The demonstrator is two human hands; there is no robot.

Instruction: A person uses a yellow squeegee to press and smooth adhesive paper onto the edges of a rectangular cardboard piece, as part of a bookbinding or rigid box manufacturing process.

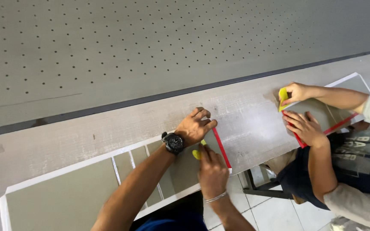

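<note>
The left hand (195, 126), wearing a black wristwatch (174, 142), lies flat with fingers spread on the end of a grey panel (65, 199) with white borders. The panel lies on the pale wooden surface (245, 115), and a red strip (222, 148) runs along the panel end just beside both hands. The right hand (212, 169), with a silver bracelet (216, 197) at the wrist, is closed on a small yellow scraper (198, 153), pressing it onto the panel directly below the left hand. The two hands nearly touch. Well to the right, a co-worker's two hands (305, 126) press a second grey panel (317, 112); one holds another yellow scraper (283, 98).
</note>
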